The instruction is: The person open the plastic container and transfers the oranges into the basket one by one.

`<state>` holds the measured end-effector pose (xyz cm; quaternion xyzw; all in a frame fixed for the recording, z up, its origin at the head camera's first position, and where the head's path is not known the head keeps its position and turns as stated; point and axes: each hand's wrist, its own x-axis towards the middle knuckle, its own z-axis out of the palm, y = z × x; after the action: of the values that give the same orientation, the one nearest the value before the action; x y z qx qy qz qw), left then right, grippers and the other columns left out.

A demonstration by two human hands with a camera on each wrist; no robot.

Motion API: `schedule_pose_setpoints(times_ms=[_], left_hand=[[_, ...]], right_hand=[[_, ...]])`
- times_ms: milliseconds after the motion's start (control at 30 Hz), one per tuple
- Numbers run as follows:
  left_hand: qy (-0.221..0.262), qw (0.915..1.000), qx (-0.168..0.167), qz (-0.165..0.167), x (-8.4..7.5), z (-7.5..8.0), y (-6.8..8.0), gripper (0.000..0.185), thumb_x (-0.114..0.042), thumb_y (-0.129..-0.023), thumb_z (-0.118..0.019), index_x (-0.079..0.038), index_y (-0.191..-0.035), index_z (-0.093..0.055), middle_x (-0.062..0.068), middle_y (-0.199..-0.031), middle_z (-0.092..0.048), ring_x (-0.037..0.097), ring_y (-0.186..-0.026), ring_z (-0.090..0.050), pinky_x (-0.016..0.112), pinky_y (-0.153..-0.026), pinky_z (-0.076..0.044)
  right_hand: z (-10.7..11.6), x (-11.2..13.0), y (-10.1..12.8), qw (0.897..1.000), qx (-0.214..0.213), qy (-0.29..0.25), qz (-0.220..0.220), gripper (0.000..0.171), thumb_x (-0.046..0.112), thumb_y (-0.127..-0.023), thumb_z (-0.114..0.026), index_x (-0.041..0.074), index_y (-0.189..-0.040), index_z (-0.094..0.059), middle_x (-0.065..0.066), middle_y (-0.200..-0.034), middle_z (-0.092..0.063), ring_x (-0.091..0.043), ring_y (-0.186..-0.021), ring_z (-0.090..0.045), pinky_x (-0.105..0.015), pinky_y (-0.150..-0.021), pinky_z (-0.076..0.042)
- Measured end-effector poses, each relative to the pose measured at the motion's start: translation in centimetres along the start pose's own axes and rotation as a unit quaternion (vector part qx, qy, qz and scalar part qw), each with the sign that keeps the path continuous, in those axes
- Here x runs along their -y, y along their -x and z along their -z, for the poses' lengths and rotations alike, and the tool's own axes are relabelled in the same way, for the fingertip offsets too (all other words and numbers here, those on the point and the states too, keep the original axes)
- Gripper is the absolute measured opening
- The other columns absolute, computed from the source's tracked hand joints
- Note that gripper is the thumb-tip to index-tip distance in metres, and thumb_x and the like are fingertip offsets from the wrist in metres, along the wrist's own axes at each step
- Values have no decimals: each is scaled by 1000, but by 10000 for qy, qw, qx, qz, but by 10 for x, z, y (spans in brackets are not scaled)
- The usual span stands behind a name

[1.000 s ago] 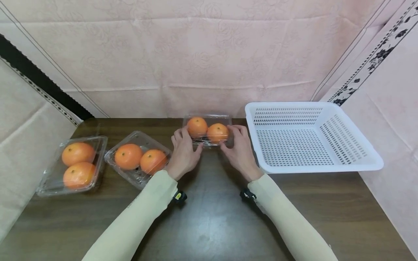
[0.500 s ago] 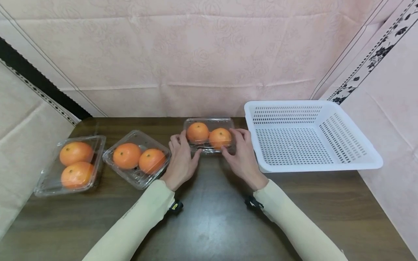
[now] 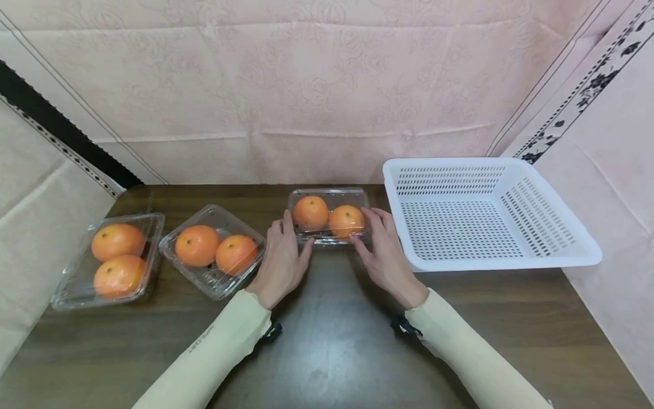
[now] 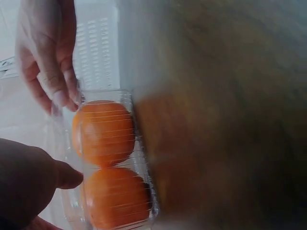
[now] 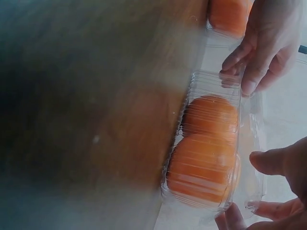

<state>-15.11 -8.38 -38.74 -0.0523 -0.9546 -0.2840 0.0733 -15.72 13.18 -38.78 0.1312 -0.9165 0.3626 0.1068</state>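
A dark wooden table stands against pale pink rose-embossed cloth. A black floral border edges the right-hand drape.

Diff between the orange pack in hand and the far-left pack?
The held pack sits mid-table next to the white basket, gripped by the left hand and right hand; the far-left pack lies untouched at the table edge. The held pack's oranges sit side by side; the far-left pack's run front to back. Both are clear clamshells holding two oranges.
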Motion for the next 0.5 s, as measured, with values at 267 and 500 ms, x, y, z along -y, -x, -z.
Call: schedule_pose_setpoints(times_ms=[267,500], left_hand=[[-737,9953,-316,-541,5,-1,1,67,-33,-101,-64,16,-142,-45,30,-119,-63,40,-109,-67,47,-92,-63],[-1168,9864,-743,-885,4,-2,1,55,-29,-99,-65,18,-125,-56,27,-99,-68,35,-89,-73,43,-71,-67]], right_hand=[[3,0,1,10000,-14,-4,24,65,7,-93,-74,0,-149,-42,-22,-148,-39,-35,-124,-53,-50,-106,-52],[0,0,-3,9995,-75,-302,72,59,5,-97,-67,-1,-149,-41,-21,-148,-37,-30,-115,-61,-44,-102,-57]])
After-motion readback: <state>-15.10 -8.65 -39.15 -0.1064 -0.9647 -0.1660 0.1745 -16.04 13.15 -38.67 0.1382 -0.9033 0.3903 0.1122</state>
